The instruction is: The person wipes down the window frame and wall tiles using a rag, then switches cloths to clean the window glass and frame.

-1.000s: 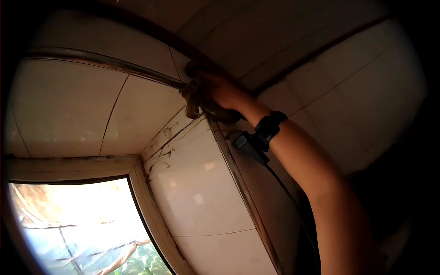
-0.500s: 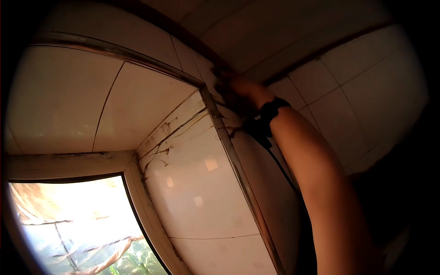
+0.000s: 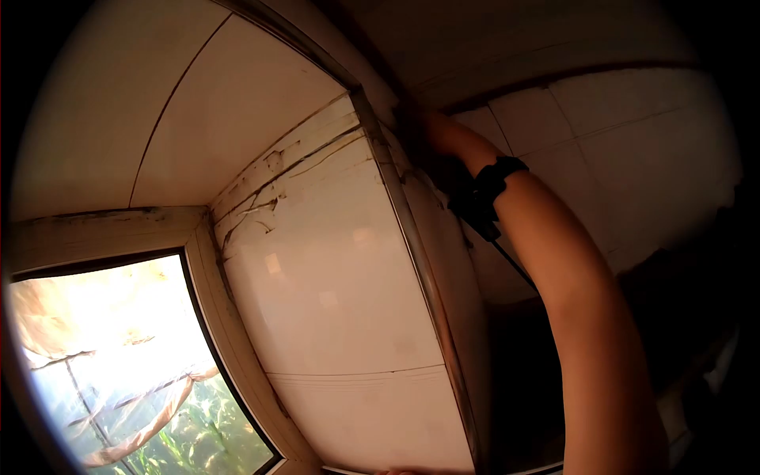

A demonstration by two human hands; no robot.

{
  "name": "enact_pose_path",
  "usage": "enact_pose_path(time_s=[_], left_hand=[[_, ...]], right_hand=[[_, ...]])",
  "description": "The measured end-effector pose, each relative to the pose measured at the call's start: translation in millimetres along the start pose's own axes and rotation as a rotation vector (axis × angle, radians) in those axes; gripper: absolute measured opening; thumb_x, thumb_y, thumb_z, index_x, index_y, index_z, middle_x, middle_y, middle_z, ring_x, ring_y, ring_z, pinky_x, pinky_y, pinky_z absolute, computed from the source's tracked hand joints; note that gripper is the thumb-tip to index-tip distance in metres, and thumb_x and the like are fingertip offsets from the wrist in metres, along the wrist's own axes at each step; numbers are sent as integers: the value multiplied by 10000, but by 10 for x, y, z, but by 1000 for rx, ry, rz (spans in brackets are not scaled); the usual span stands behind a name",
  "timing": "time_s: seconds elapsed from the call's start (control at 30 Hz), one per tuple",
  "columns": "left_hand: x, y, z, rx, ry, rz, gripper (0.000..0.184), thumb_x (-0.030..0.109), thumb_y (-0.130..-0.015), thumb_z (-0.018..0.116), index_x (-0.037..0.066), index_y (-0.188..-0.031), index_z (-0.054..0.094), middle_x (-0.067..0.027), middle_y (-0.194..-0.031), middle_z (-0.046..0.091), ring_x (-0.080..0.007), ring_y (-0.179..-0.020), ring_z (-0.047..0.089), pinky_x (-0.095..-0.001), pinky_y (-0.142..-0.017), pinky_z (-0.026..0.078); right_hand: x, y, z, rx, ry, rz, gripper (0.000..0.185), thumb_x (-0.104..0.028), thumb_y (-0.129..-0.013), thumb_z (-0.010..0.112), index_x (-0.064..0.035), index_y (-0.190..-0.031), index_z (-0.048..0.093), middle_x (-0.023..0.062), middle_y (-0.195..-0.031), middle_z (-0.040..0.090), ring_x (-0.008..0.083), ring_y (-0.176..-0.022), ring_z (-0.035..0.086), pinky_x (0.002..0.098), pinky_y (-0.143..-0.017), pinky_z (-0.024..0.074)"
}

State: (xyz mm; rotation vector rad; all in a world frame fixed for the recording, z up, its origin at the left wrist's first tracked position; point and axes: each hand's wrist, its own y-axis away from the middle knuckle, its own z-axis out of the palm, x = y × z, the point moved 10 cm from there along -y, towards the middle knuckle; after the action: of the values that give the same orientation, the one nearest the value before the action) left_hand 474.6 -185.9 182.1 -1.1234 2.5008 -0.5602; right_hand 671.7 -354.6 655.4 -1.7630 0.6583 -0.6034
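Observation:
My right hand (image 3: 445,134) reaches up to the dark corner where the tiled wall meets the ceiling. Its fingers are lost in shadow, so whether they hold something does not show. Around that wrist sits a black strap with a small box (image 3: 479,199), and a thin black cable (image 3: 513,263) runs down from it. A metal edge strip (image 3: 396,202) follows the wall's corner to the left of the hand. At the bottom edge, a sliver of skin (image 3: 396,473), possibly fingertips of my left hand, just shows; its grip is hidden.
A bright window (image 3: 134,356) with plants and sheeting outside is at the lower left. Beside it, the tiled recess wall (image 3: 332,293) has cracked, stained joints near its top. A dark ceiling (image 3: 507,39) runs overhead, and more wall tiles (image 3: 609,158) are at the right.
The view has shifted, so the window and wall sit lower and further left. My right hand remains up at the ceiling corner, now darker. A sliver of skin has appeared at the bottom edge.

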Motion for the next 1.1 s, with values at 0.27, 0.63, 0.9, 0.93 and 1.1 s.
enact_pose_path(time_s=[0.27,0.63,0.9,0.93,1.1], left_hand=[[-40,-16,-89,-7,72,-15,662,503,-752,757,108,-1264,618,-108,-1137,604,-304,-1006,601,-433,-880,478],[175,-46,-765,356,1103,43,858,386,-899,713,-21,-1505,262,-186,-1191,615,-251,-1040,633,-372,-906,507],[541,-268,-885,290,1894,188,400,185,-1005,563,-25,-1330,461,-191,-1223,604,-328,-1031,658,-415,-853,559],[489,-233,-921,341,1913,183,387,158,-1000,561,-25,-1327,466,-183,-1225,607,-326,-1029,662,-410,-848,563],[174,-104,-1139,670,2006,176,396,94,-962,572,-3,-1336,486,-134,-1232,632,-291,-1025,672,-393,-876,561]], right_hand=[[-121,462,-777,72,-213,47,494,-50,-949,443,-145,-1431,496,149,-1365,572,258,-1217,571,347,-1013,463],[-1733,1855,-1173,88,-1509,90,299,-226,-1057,386,-22,-1171,573,78,-988,657,188,-911,647,306,-846,536],[-2726,2725,-930,32,-794,-205,511,110,-894,497,6,-1391,446,92,-1276,580,168,-1175,552,304,-1020,441],[-2749,2787,-934,43,-726,-191,486,114,-890,485,17,-1365,462,94,-1275,580,166,-1179,550,300,-1019,437],[-2714,2988,-912,51,-741,-203,531,103,-768,525,4,-1290,515,187,-1189,590,314,-1144,564,355,-1009,432]])
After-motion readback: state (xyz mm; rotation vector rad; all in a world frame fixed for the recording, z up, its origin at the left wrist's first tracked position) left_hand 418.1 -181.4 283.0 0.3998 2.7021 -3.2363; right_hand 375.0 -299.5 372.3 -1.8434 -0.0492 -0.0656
